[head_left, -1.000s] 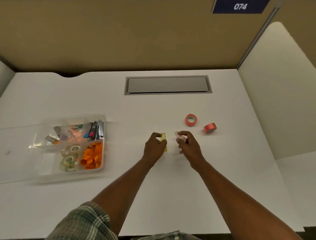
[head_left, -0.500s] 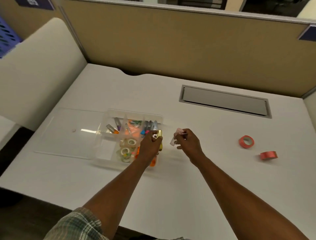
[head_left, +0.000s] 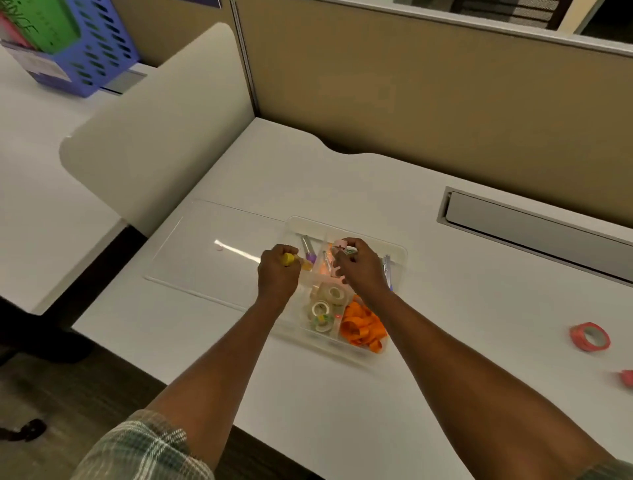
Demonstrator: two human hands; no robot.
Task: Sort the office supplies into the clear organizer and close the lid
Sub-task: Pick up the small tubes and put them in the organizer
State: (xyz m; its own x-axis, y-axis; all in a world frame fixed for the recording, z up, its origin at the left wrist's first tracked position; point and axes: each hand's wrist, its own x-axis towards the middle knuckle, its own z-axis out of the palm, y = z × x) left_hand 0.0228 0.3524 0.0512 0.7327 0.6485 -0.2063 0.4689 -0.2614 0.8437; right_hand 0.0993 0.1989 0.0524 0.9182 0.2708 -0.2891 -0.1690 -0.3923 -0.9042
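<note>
The clear organizer [head_left: 397, 255] sits open under my hands — lid [head_left: 219, 246] flat beyond my left hand [head_left: 278, 274], which grips a yellow piece [head_left: 288, 259]; two red tape rolls [head_left: 590, 336] lie well right.

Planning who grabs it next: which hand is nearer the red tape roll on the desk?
Right. The right hand is over the organizer, toward the tape roll; the left hand is farther away.

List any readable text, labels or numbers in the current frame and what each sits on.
None can be read.
Pale label on the blue crate: print too blurred.
Green item in the crate: dark marks, illegible.
Dark sign strip at the top edge of the partition: cut off, no characters visible.
Clear organizer, tape rolls, red tape roll: no legible print.
</note>
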